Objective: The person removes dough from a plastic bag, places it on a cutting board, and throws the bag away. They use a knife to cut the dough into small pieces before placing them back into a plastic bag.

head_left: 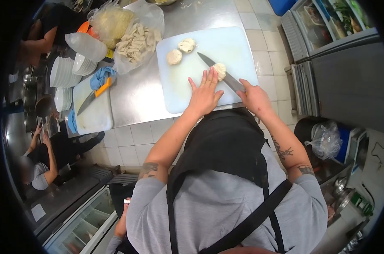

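My right hand point(255, 99) is closed round the handle of a large kitchen knife point(233, 82), whose blade slants up and left over a pale blue-white cutting board point(166, 95). My left hand point(204, 93) lies flat with fingers stretched and thumb spread, its fingertips right at a pale, round, dough-like lump point(220, 71). That lump overlaps the middle of the blade in this view. Farther up the board sit two similar round pieces, a smooth one point(174, 57) and one with dark specks point(186, 45).
Left of the board, a plastic bag point(151, 23) holds pale cut strips point(137, 44). Beyond it are stacked white dishes point(64, 73) and a smaller board point(101, 120) with an orange-handled knife point(102, 87) and blue cloth point(99, 77). Other people work at the left. A glass-fronted fridge point(327, 23) stands right.
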Demonstrator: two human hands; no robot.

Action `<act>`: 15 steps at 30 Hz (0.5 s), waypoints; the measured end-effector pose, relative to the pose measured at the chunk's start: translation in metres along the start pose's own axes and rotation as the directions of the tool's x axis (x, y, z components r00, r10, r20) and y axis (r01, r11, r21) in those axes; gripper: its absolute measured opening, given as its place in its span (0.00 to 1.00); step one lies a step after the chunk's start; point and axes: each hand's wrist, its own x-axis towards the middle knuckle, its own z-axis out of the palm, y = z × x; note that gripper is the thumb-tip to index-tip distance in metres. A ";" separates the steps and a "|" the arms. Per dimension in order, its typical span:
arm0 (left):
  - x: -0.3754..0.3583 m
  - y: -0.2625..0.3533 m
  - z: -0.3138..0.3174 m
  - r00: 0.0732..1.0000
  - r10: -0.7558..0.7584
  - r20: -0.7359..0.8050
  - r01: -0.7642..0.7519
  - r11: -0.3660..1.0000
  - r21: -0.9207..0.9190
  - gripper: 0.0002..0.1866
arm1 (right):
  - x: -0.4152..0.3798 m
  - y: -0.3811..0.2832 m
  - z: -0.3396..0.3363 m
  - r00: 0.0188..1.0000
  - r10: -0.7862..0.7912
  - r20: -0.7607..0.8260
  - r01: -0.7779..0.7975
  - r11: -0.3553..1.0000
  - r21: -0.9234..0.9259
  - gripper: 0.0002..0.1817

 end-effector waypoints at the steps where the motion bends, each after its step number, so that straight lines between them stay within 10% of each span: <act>1: 0.002 0.001 0.000 1.000 0.003 0.008 -0.003 1.000 0.000 0.42 | 0.001 0.003 -0.001 1.000 0.004 -0.004 -0.004 1.000 0.012 0.25; 15: 0.035 -0.004 -0.010 0.956 -0.130 -0.263 0.038 0.944 -0.329 0.32 | 0.005 0.004 0.020 0.998 -0.015 -0.059 0.014 1.000 -0.022 0.23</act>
